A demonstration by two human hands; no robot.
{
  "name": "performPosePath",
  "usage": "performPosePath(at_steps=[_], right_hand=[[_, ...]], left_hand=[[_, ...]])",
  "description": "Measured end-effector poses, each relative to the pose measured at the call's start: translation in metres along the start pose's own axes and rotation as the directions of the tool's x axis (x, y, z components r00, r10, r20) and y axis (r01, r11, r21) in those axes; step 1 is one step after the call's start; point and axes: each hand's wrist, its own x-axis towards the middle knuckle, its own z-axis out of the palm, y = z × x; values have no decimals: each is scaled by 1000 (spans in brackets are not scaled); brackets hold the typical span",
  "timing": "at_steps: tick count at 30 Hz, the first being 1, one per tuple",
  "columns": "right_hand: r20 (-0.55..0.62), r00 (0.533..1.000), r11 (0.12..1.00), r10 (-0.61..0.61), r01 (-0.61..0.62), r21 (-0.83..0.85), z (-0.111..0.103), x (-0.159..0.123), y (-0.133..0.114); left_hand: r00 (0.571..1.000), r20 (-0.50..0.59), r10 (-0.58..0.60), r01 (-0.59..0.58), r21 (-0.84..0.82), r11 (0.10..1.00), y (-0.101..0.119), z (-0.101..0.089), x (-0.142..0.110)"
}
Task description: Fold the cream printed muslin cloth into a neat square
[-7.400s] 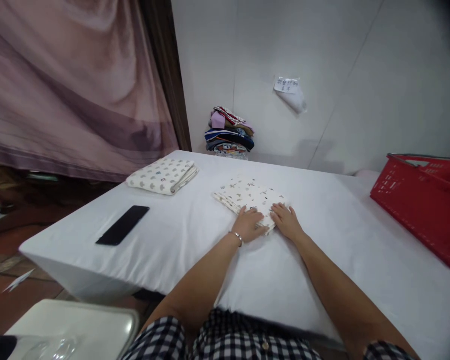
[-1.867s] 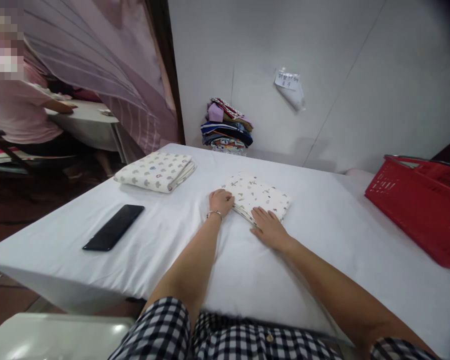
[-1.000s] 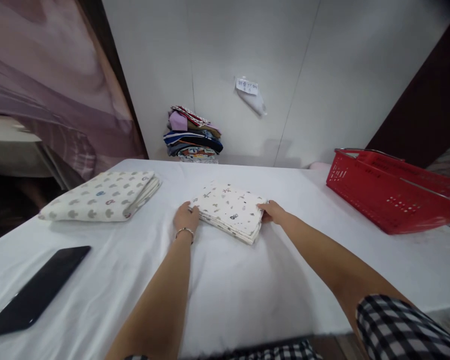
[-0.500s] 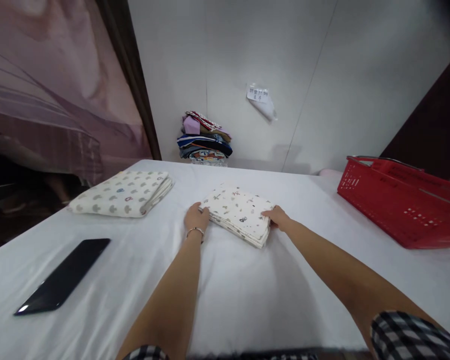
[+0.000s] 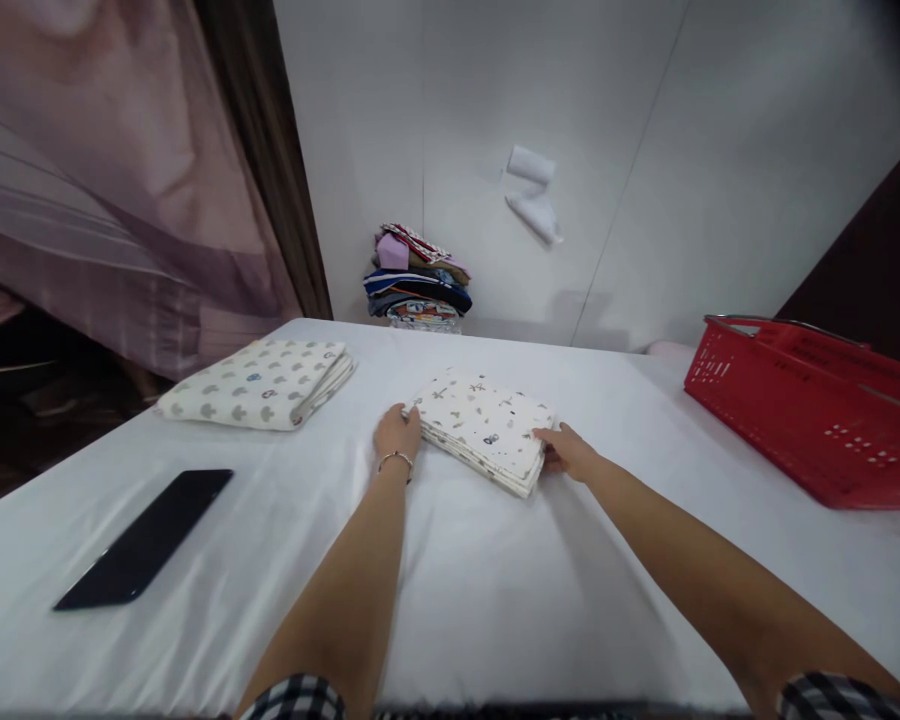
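Observation:
In the middle of the white-covered table lies a small folded cloth (image 5: pixel 484 420), cream with a scattered grey and brown print. My left hand (image 5: pixel 397 432), with a bracelet at the wrist, is closed on its left corner. My right hand (image 5: pixel 568 452) pinches the right edge, thumb on top and the other fingers partly hidden below. The layered folds show along the near side. To the left rests a bigger folded cloth (image 5: pixel 259 383) with grey mushroom-like shapes, apart from both hands.
A black phone (image 5: pixel 146 538) lies on the table (image 5: pixel 300 560) at the left. A red plastic basket (image 5: pixel 810 415) stands at the right. Behind the table's far edge rises a stack of folded fabrics (image 5: pixel 418 285). Paper (image 5: pixel 532 195) hangs on the wall; a pink curtain (image 5: pixel 142 170) drapes at left.
Earlier my hands lay on the cloth's near edge; they have since moved apart to grip its two sides. The view has shifted. During the last half second the cloth and hands barely move.

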Motion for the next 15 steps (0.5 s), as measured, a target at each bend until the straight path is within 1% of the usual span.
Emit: performPosePath(at_steps=[2, 4, 6, 7, 9, 11, 13, 15], right_hand=[[16, 1000, 1000, -4, 3, 7, 2, -1, 2], [6, 1000, 999, -14, 14, 36, 1, 3, 4], [-20, 1000, 998, -14, 16, 62, -7, 10, 6], [-31, 999, 998, -12, 14, 66, -15, 15, 5], [-61, 998, 1000, 0, 1, 31, -40, 25, 4], [-79, 997, 999, 6, -9, -31, -73, 34, 0], [-124, 992, 991, -13, -4, -135, -108, 40, -2], [-204, 978, 969, -43, -9, -247, -139, 44, -2]], left_hand=[[1000, 19, -9, 9, 1, 1000, 0, -2, 0], [999, 34, -19, 19, 5, 1000, 0, -6, 0], [997, 67, -32, 31, 18, 999, 0, -9, 0], [994, 100, -31, 28, 31, 999, 1, -11, 0], [980, 201, -5, -7, 61, 998, 3, -13, -1], [954, 296, 42, -74, 98, 992, 6, -13, -3], [938, 338, 79, -135, 146, 980, 9, -12, -6], [939, 330, 93, -162, 188, 969, 11, -10, -7]])
